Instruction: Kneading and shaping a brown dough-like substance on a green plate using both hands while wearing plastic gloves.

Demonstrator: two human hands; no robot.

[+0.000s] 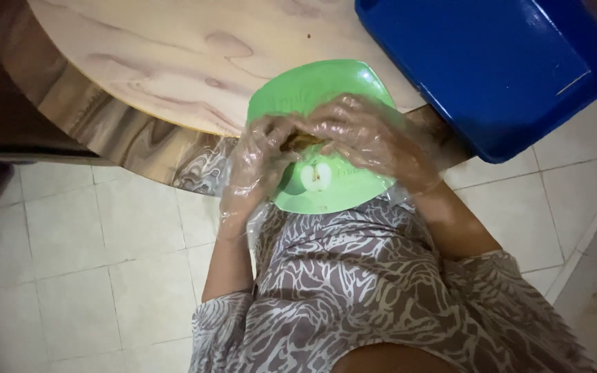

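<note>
We are pinching a brown bit of food (300,141) between left hand (257,162) and right hand (367,138) (both gloved), directly above the green plate (326,86).

The scene is dimly and unevenly lit, with a slightly grainy, soft look throughout. The far left corner is lost in deep shadow, and the floor (70,276) beneath it is darkened toward the left edge. The brightest light is caught by the pale tabletop (195,55) and the blue tray (492,69) at the far right. Faint glare is seen on the clear plastic gloves (367,135). The hands are slightly blurred, and the far right corner is smeared and out of focus.
</note>
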